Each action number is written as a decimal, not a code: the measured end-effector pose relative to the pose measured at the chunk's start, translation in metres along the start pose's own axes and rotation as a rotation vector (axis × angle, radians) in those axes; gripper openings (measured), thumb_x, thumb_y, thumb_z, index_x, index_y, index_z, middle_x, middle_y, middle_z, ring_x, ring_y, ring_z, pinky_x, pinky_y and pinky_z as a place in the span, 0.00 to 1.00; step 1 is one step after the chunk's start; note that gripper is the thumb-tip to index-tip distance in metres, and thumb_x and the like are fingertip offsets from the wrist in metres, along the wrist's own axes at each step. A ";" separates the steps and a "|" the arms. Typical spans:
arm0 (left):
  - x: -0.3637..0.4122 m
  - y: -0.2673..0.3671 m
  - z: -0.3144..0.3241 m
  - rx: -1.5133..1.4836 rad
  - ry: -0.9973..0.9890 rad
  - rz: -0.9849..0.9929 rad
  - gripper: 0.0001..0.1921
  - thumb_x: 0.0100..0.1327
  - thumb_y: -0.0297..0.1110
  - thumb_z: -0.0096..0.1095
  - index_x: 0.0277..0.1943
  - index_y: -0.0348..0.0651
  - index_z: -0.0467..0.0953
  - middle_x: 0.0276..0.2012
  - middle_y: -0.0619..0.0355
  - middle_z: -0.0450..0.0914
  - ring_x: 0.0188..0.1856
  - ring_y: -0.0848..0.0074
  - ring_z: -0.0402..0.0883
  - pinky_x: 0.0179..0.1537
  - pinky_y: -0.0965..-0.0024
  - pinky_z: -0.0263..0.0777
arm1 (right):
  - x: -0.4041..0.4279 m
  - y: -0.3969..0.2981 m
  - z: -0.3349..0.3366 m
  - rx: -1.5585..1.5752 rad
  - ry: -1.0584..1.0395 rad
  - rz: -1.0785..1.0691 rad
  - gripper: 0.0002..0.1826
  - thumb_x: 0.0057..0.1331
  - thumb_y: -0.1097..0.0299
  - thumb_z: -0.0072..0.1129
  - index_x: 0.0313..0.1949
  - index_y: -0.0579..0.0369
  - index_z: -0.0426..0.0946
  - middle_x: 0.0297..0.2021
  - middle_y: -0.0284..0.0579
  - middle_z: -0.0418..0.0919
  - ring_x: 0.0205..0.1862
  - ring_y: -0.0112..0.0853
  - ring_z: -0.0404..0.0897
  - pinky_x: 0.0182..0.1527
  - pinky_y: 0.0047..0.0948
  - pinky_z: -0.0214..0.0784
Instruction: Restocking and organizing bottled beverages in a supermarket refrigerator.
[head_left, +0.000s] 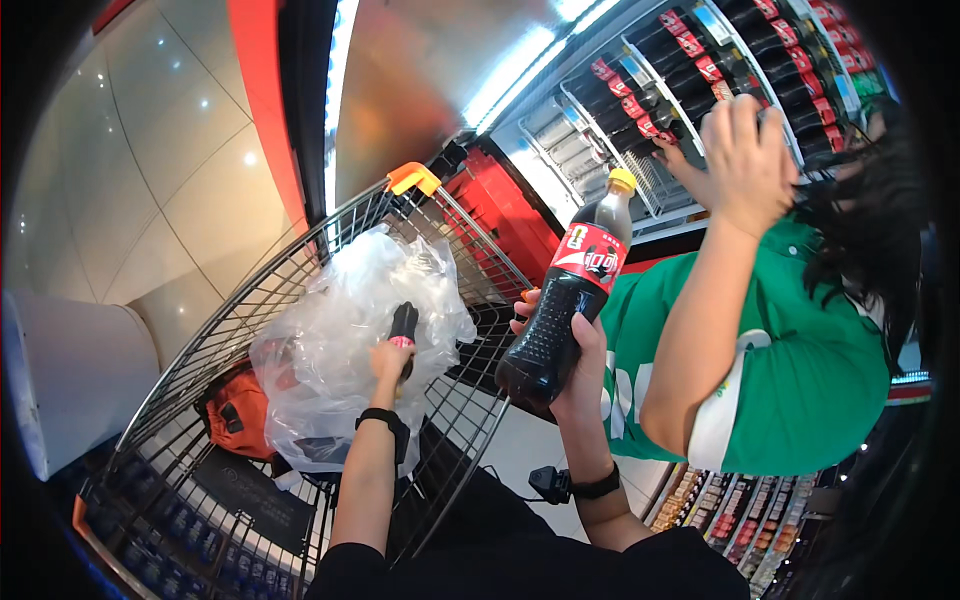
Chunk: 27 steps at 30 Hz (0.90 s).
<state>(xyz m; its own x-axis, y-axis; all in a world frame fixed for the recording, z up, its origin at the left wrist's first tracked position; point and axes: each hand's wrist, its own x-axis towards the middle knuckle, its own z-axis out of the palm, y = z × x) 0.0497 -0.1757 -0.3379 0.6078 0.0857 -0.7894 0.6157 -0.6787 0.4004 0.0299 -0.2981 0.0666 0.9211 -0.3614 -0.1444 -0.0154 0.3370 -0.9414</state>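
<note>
My right hand (574, 356) grips the lower part of a large plastic cola bottle (559, 300) with a red label and yellow cap, held tilted in front of me beside the cart. Over the wire shopping cart (499, 259), my left hand (388, 360) is closed round a smaller dark bottle (405, 321) with a red label, against a translucent plastic bag (337, 300) that fills much of the basket. An orange bag (236, 412) lies next to the plastic bag in the cart.
At the right, a person in a green shirt (810, 375) reaches into a lit cooler of cola bottles (694, 49). A white rounded object (82, 375) stands left of the cart. Stocked shelves (739, 517) are at the lower right.
</note>
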 end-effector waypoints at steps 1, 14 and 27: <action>0.001 0.002 -0.003 -0.190 -0.120 0.003 0.31 0.39 0.46 0.75 0.43 0.31 0.77 0.38 0.45 0.80 0.39 0.58 0.82 0.38 0.60 0.77 | -0.001 -0.002 0.000 0.005 0.011 -0.005 0.30 0.65 0.55 0.53 0.56 0.68 0.60 0.47 0.59 0.73 0.49 0.43 0.78 0.52 0.41 0.74; -0.203 0.029 -0.167 -1.044 -0.668 0.102 0.24 0.59 0.52 0.62 0.46 0.38 0.74 0.34 0.55 0.81 0.30 0.71 0.83 0.33 0.67 0.81 | -0.015 -0.014 -0.018 0.235 0.023 0.056 0.30 0.68 0.53 0.47 0.54 0.73 0.65 0.48 0.58 0.75 0.50 0.41 0.77 0.58 0.38 0.68; -0.350 0.043 -0.221 -1.451 -0.933 0.174 0.33 0.64 0.53 0.56 0.56 0.26 0.62 0.41 0.39 0.78 0.39 0.54 0.84 0.38 0.58 0.84 | -0.029 -0.017 -0.020 0.225 -0.047 -0.039 0.27 0.68 0.57 0.48 0.57 0.69 0.62 0.46 0.56 0.76 0.48 0.42 0.79 0.52 0.41 0.74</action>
<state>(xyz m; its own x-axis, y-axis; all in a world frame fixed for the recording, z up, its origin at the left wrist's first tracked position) -0.0261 -0.0740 0.0584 0.5622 -0.6828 -0.4667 0.8108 0.5663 0.1482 -0.0039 -0.3108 0.0811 0.9364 -0.3393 -0.0899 0.1031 0.5105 -0.8537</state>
